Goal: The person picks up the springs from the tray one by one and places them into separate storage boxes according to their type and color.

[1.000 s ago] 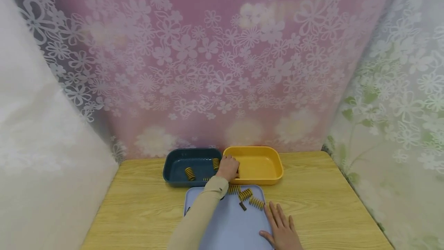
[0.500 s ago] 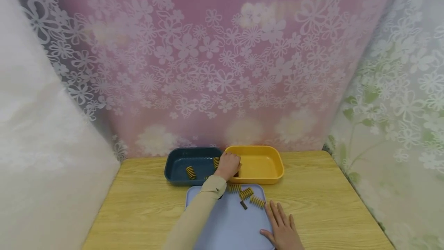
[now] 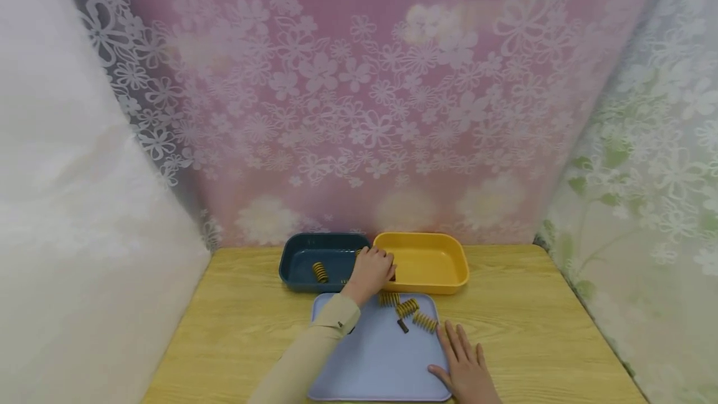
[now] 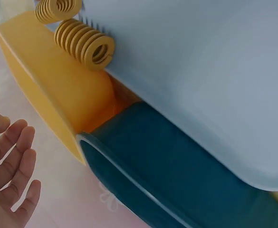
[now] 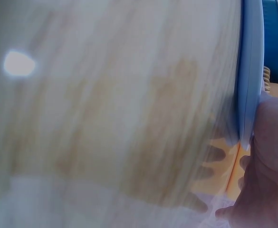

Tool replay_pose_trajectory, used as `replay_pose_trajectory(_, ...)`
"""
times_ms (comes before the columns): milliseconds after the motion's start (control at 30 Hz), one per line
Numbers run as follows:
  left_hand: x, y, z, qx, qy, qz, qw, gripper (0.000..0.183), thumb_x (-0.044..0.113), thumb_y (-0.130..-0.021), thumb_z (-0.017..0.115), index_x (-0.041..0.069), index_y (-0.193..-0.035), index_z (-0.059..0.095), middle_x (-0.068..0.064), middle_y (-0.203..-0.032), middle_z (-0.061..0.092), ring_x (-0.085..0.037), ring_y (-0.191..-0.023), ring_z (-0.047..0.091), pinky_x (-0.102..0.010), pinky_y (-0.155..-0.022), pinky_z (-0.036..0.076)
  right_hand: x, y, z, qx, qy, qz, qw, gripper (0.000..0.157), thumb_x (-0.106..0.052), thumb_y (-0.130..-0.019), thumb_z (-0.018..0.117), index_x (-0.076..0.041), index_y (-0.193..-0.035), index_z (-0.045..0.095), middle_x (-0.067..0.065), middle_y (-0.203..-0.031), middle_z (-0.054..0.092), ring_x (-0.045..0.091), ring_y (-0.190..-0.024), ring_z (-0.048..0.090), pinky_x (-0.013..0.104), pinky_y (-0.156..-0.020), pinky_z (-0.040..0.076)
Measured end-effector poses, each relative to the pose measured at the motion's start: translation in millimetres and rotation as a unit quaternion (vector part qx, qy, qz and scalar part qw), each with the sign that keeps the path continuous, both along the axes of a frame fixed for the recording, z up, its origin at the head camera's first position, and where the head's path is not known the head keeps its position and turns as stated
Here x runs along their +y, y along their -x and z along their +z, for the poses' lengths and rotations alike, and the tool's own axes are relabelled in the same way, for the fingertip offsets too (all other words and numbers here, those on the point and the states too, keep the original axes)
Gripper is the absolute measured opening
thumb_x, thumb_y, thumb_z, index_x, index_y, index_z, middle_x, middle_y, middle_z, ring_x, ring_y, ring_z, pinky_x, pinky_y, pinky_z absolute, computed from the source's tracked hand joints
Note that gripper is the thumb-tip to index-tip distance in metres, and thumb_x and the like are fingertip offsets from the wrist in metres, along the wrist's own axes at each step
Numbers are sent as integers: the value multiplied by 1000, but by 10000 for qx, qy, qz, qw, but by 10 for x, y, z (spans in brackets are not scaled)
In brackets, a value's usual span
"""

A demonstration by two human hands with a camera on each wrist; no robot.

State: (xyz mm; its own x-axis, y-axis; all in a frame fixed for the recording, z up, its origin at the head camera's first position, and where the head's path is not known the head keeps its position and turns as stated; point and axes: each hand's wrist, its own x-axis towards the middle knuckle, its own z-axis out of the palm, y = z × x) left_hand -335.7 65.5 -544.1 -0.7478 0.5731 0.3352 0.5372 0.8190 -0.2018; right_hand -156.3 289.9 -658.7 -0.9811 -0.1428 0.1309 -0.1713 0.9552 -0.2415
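Reference part: the tray (image 3: 376,363), flat on the tabletop (image 3: 241,329). The blue bin (image 3: 301,253) stands beyond the tray's far edge, to the left; the yellow bin (image 3: 432,267) adjoins it on the right. This layout presumably keeps both bins within one short reach.

The left grip (image 3: 370,270) is just beyond the tray's far edge, where the bins meet. It is released: its fingers bend loosely, and the left wrist view shows nothing between them. The right grip (image 3: 467,371) is also released, lying extended along the tray's right edge, probably to steady the tray.

Four springs lie on their sides at the tray's far right:
- Rear spring (image 3: 389,299): long axis roughly parallel to the far edge.
- Middle spring (image 3: 407,308): right end angled toward the far edge.
- Front spring (image 3: 424,322): right end angled away from the far edge.
- Small dark spring (image 3: 402,326): slanted, its right end likewise farther from that edge.

Beyond the tray, the blue bin's spring (image 3: 320,272) points mainly toward the tray.
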Motion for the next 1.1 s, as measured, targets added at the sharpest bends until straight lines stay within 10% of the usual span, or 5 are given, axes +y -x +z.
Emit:
replay_pose_trajectory(567,-503,-362,-262,526,-928,-145,9942,15,33,-96,70,19,-89,72,4,-84,71,-16,-81,62,-31,-71,47,-23,6,65,-235,175,-27,9996,83,-58,-93,61,-10,-156,37,18,-162,30,45,-147,26,78,-107,20)
replay_pose_trajectory(1100,-1111,-630,-572,49,-991,213,9948,18,29,-88,79,21,-77,67,6,-74,65,-17,-75,57,-34,-68,43,-12,21,44,-228,139,17,9996,84,-60,-93,59,-11,-157,36,17,-163,29,43,-148,25,77,-108,19)
